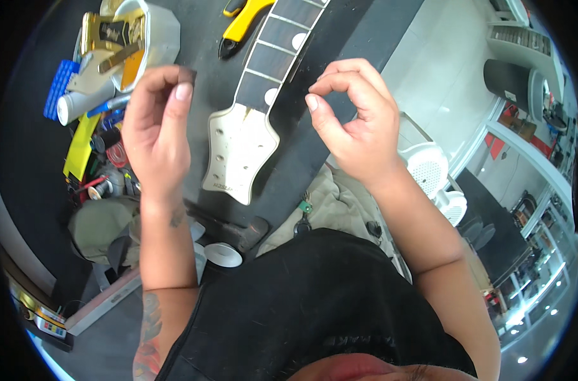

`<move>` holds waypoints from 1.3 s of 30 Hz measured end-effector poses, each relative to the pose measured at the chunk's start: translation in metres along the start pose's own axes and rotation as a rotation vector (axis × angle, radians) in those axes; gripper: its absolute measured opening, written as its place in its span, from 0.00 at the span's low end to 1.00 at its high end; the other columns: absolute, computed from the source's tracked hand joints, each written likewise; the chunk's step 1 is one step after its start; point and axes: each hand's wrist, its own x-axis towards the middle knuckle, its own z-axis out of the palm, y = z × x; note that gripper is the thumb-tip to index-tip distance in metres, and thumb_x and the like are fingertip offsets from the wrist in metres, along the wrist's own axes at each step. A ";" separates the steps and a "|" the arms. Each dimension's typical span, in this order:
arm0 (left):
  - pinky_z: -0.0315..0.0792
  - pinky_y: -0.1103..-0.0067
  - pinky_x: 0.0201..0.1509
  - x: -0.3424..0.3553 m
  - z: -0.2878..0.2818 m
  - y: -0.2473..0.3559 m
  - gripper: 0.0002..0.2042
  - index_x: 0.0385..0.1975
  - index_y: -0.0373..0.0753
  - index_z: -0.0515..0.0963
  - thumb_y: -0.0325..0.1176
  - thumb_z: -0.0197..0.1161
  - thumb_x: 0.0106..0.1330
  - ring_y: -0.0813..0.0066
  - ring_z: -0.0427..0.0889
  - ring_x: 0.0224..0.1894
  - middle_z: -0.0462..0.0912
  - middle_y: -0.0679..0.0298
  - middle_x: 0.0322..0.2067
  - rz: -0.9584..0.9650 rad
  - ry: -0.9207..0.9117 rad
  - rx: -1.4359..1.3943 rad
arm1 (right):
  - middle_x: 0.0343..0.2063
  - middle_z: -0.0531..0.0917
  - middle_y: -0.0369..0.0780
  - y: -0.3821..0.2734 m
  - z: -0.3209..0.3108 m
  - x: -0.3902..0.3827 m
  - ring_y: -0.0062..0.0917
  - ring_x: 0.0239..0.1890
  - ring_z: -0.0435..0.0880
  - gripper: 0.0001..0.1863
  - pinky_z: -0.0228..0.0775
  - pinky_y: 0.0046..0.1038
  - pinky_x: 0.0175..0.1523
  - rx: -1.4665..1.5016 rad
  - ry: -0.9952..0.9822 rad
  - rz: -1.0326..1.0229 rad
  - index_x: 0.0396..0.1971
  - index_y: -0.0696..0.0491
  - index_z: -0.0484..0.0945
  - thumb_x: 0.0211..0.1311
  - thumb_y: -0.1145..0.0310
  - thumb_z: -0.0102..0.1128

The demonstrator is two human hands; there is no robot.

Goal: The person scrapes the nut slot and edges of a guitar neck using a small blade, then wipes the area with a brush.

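A guitar neck lies on the dark workbench between my hands. Its fretboard is dark with pale frets and round white inlays, and its whitish headstock has several tuner holes and points toward me. My left hand is raised left of the neck, thumb and forefinger closed on a small dark flat piece. On the other side, my right hand is held up with its fingers curled and the thumb tip close to the forefinger tip. Whether something thin is pinched there I cannot make out. Neither hand appears to touch the neck.
Beyond the headstock lies a yellow-and-black hand tool. A white tub of tools, a blue block and a white roll crowd the left. A hammer and white round dish are near my body; a white chair stands right.
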 end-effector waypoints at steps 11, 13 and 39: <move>0.74 0.80 0.49 -0.010 0.009 -0.004 0.11 0.61 0.31 0.81 0.26 0.62 0.86 0.78 0.80 0.44 0.86 0.64 0.49 -0.396 0.058 -0.242 | 0.40 0.86 0.41 0.064 0.006 0.001 0.36 0.39 0.87 0.08 0.80 0.36 0.44 0.021 0.035 0.060 0.38 0.56 0.87 0.60 0.79 0.75; 0.73 0.75 0.55 -0.012 0.016 -0.002 0.13 0.63 0.30 0.81 0.27 0.63 0.84 0.75 0.80 0.46 0.86 0.64 0.47 -0.469 0.110 -0.437 | 0.40 0.86 0.42 0.069 0.007 0.002 0.37 0.39 0.87 0.08 0.79 0.36 0.43 -0.014 0.017 0.003 0.38 0.56 0.87 0.59 0.79 0.76; 0.79 0.78 0.56 -0.028 0.020 0.018 0.16 0.64 0.28 0.83 0.24 0.63 0.80 0.77 0.84 0.48 0.89 0.61 0.53 -0.444 0.430 -0.438 | 0.38 0.86 0.39 0.083 0.015 0.000 0.37 0.39 0.85 0.13 0.75 0.38 0.44 -0.293 -0.197 -0.379 0.37 0.52 0.85 0.52 0.75 0.78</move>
